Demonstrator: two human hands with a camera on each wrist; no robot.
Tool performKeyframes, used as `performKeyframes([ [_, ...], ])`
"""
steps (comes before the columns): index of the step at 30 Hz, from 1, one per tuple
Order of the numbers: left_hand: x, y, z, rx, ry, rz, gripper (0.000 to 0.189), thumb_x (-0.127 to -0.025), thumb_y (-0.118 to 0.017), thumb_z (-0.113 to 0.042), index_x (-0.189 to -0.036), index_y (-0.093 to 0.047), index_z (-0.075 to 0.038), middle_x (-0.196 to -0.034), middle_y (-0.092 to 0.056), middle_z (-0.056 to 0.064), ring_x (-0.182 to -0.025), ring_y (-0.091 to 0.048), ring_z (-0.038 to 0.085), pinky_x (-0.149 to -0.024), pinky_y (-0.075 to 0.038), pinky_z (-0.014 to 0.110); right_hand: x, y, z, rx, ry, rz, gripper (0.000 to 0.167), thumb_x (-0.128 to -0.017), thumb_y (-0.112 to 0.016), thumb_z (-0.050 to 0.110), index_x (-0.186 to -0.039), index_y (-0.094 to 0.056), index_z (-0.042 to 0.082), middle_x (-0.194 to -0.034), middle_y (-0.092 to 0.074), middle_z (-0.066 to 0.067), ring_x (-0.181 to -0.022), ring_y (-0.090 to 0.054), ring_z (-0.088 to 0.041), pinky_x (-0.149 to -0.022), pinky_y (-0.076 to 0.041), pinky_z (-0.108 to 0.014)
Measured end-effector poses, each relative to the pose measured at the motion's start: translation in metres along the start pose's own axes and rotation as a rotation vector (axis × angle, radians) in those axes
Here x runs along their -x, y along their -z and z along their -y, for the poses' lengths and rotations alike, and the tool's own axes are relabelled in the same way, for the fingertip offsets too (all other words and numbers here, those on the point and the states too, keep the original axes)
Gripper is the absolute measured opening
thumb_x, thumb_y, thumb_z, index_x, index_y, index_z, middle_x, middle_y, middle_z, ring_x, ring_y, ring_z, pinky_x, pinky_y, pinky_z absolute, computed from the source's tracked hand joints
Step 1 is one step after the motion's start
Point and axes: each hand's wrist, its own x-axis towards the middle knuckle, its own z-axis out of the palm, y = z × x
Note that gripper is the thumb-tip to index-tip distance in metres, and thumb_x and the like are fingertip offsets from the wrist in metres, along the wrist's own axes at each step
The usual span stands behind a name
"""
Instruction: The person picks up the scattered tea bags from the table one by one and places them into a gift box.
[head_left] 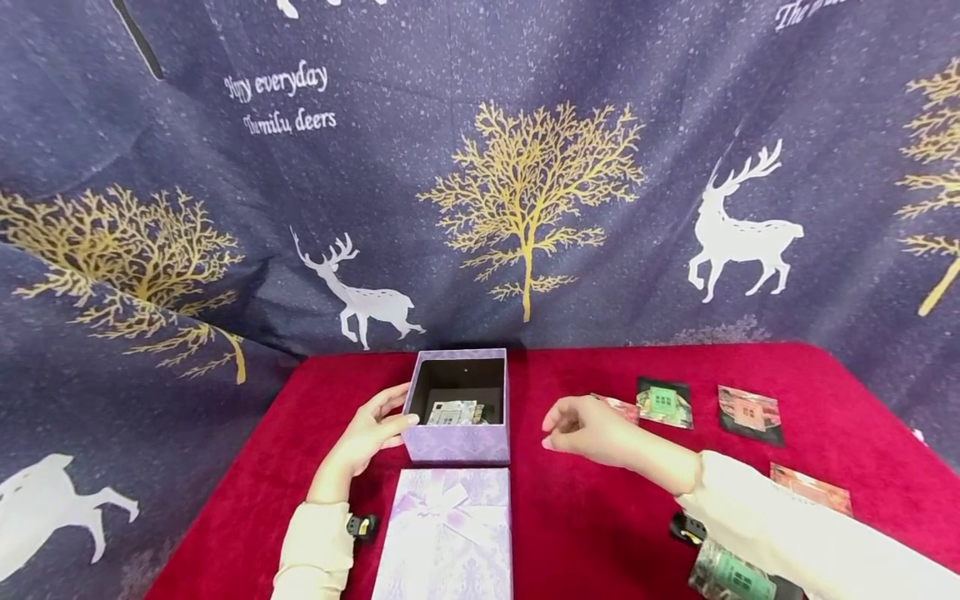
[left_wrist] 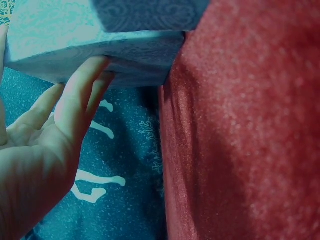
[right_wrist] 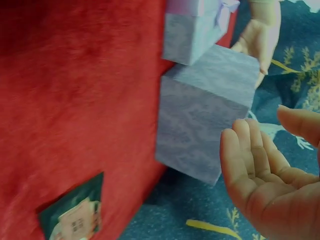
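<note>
A purple patterned gift box [head_left: 457,444] stands uncovered at the table's middle. Inside lie a pale packet [head_left: 452,412] and part of a darker one, mostly hidden by the front wall. My left hand [head_left: 372,429] holds the box at its left side, thumb at the front left corner. From the left wrist view, the fingers [left_wrist: 75,102] lie along the outer wall. To the right of the box, my right hand [head_left: 588,429] hovers with loosely bent fingers and holds nothing. In front of the box is its lid [head_left: 450,542], topped by a ribbon bow.
Right of the box lie a green packet [head_left: 664,402], a red packet [head_left: 750,412], an orange-red packet [head_left: 812,490] and one partly behind my right hand. Another green packet [head_left: 738,575] shows below my right sleeve. A dark deer-print cloth [head_left: 600,325] hangs behind the red table.
</note>
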Motion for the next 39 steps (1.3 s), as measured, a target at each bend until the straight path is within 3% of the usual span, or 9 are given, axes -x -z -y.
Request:
performKeyframes([
  [11, -0.003, -0.004, 0.001, 0.003, 0.012, 0.006, 0.061, -0.088, -0.062, -0.007, -0.143, -0.037, -0.006, -0.144, -0.039, 0.026, -0.106, -0.061, 0.025, -0.086, -0.052, 0.048, 0.036, 0.012, -0.024, 0.102, 0.013, 0.04, 0.013, -0.08, -0.072, 0.01, -0.084, -0.063, 0.003, -0.073, -0.064, 0.003, -0.066, -0.052, 0.001, -0.06, -0.046, -0.021],
  [23, 0.0, -0.004, 0.002, -0.009, 0.018, 0.003, 0.059, -0.089, -0.061, -0.007, -0.143, -0.037, -0.006, -0.144, -0.039, 0.026, -0.104, -0.061, 0.02, -0.085, -0.052, 0.048, 0.069, 0.016, -0.045, 0.364, -0.062, 0.016, 0.018, -0.074, -0.077, 0.016, -0.075, -0.06, 0.011, -0.06, -0.055, 0.011, -0.054, -0.043, 0.001, -0.053, -0.039, -0.021],
  [29, 0.0, -0.003, 0.0, -0.011, 0.011, 0.003, 0.06, -0.088, -0.062, -0.008, -0.143, -0.037, -0.005, -0.144, -0.038, 0.027, -0.105, -0.061, 0.021, -0.085, -0.052, 0.048, 0.08, 0.022, -0.053, 0.369, -0.174, 0.073, 0.019, -0.071, -0.079, 0.013, -0.077, -0.061, 0.008, -0.061, -0.055, 0.008, -0.053, -0.043, -0.003, -0.053, -0.039, -0.023],
  [39, 0.002, 0.001, 0.004, -0.006, 0.021, -0.005, 0.059, -0.089, -0.061, -0.007, -0.143, -0.037, -0.004, -0.143, -0.039, 0.028, -0.103, -0.061, 0.019, -0.085, -0.052, 0.047, 0.095, 0.029, -0.071, 0.437, -0.293, 0.066, 0.024, -0.067, -0.081, 0.012, -0.073, -0.057, 0.009, -0.058, -0.05, 0.004, -0.051, -0.041, -0.008, -0.051, -0.038, -0.024],
])
